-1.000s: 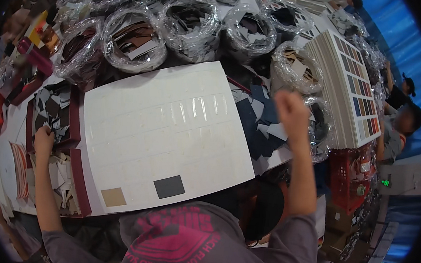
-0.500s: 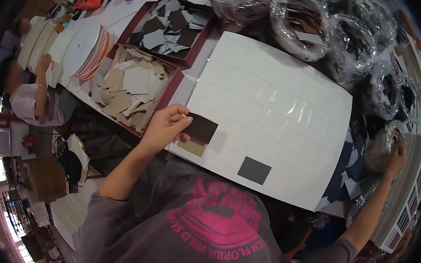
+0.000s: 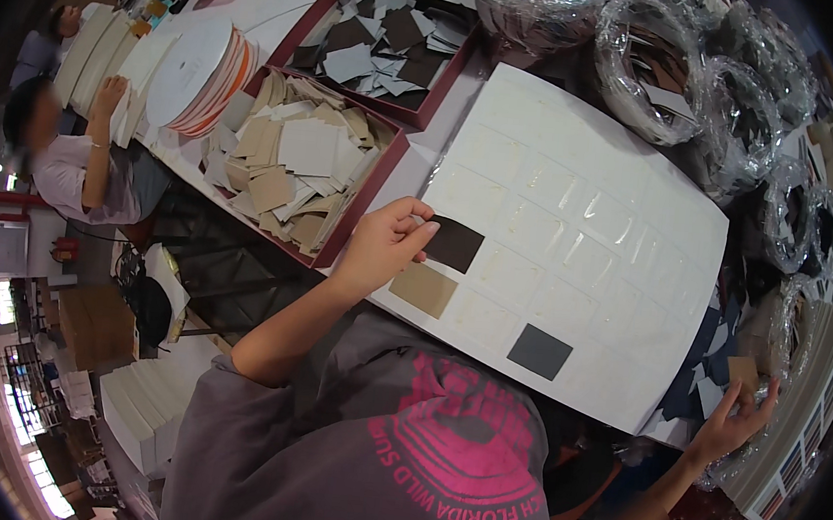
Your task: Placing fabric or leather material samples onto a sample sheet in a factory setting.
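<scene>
A large white board (image 3: 511, 90) lies before me, marked with rows of rectangles, several with glossy strips. My left hand (image 3: 383, 247) is closed at the board's left edge, pinching the corner of a dark brown swatch (image 3: 457, 245). That swatch rests at least partly on the board, just above a tan swatch (image 3: 424, 289). Farther right along the near edge lies a dark grey swatch (image 3: 539, 352). Off the board's right side, my right hand (image 3: 731, 426) holds a small brown swatch (image 3: 743, 374) at its fingertips, beside plastic-wrapped rings.
Red boxes hold tan and white pieces (image 3: 303, 146) and dark and grey pieces (image 3: 396, 35). Plastic-wrapped rings (image 3: 646, 67) crowd the back and right. Navy pieces (image 3: 711, 350) lie beside the board. A ribbon spool (image 3: 195, 77) stands left, near another person (image 3: 88, 167).
My left hand has lowered the dark brown swatch toward the board, uncovering more of the tan one. My right hand has come down and back from the wrapped rings, now with a brown swatch. The view has shifted.
</scene>
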Motion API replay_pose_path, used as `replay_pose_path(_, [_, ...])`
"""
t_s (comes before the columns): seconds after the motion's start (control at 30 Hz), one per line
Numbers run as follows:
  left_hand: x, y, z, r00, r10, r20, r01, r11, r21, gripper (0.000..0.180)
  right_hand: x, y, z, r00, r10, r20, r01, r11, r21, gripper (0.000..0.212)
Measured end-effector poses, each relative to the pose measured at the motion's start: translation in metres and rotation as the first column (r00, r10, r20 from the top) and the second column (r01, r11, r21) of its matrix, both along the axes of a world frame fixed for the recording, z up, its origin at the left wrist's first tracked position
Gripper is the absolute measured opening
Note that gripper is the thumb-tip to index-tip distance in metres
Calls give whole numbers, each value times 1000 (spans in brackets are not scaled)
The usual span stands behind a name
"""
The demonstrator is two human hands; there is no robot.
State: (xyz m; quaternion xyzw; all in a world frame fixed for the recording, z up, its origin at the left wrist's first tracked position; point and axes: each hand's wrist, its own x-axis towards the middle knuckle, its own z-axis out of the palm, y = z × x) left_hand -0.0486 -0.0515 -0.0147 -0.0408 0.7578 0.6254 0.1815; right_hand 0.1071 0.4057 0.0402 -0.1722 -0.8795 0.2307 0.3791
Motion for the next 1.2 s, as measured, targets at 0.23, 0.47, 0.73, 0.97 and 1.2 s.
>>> replay_pose_path(0.23, [0,-3,-2,1000,3,-19,-3,999,-38,15,11,-19,-7,988,62,144,-34,981,-189,52])
replay_pose_path(0.47, [8,-9,5,971,-68,-229,-6,952,-307,34,8,-49,-2,993,65,101,-38,966,-257,52])
replay_pose_path(0.73, [10,-9,3,978,-50,-204,-1,970,-242,38,12,-68,9,948,57,314,-27,995,-100,51])
replay_pose_path(0.97, [14,-6,1,689,-339,-641,-152,796,-585,35,6,-89,15,901,297,317,-295,954,-55,23])
replay_pose_path(1.2, [31,-7,13,552,-720,-421,119,568,-815,62,-32,-148,-6,865,456,211,-116,589,-800,13])
